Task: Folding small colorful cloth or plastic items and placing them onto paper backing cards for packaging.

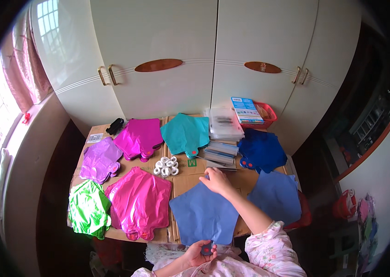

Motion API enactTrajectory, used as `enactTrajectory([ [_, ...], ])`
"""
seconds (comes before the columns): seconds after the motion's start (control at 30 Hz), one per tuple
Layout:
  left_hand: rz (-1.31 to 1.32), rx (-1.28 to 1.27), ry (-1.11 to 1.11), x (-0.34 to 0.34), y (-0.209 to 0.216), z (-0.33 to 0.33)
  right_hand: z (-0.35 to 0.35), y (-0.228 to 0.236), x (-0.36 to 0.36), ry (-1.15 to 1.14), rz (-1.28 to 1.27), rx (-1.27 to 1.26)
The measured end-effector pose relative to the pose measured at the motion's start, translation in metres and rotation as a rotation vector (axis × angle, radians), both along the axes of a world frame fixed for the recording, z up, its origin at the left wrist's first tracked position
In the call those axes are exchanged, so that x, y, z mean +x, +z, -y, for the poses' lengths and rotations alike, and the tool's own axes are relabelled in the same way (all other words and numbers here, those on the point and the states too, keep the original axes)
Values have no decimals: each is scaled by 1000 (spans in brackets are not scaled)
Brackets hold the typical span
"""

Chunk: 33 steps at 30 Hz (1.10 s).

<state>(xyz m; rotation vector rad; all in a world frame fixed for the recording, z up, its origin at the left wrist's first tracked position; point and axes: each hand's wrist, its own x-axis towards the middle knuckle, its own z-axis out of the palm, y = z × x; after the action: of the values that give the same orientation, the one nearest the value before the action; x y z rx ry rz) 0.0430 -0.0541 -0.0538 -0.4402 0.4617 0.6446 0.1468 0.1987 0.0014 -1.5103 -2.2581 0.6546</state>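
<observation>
A flat, dull-blue, five-cornered foil balloon (203, 214) lies in front of me, its tab end hanging toward the table's near edge. My left hand (199, 254) is closed around that tab, where a red dot shows. At the balloon's far corner my right hand (216, 181) has its fingers pinched together on the blue foil; part of that corner is hidden under the hand. Just right of my right forearm rests another dull-blue foil balloon (275, 196). A pile of bright pink foil balloons (139, 203) lies to the left.
Further foil piles are green (88, 207), lilac (100, 159), purple (139, 138), teal (185, 134) and dark blue (263, 150). White ribbon rolls (166, 166) sit mid-table. Behind my right hand are stacked clear packets (220, 152) and a red basket (268, 117). White cabinets (158, 37) close off the back.
</observation>
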Motion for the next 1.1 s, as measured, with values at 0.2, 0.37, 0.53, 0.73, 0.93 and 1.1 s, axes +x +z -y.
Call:
enactTrajectory([
  [0.2,9,-56,29,2,3,-1,88,-4,8,303,-161,359],
  [0.37,-16,-17,40,4,5,-1,126,-1,10,406,-28,387],
  [0.53,-29,-20,43,5,6,0,99,-13,11,312,-23,437],
  [0.73,80,18,69,1,-8,4,95,-13,10,274,67,438],
  [0.93,-226,157,-39,-13,46,7,95,-11,10,274,124,432],
  [1.1,-571,261,45,-37,54,-2,96,-9,10,269,180,425],
])
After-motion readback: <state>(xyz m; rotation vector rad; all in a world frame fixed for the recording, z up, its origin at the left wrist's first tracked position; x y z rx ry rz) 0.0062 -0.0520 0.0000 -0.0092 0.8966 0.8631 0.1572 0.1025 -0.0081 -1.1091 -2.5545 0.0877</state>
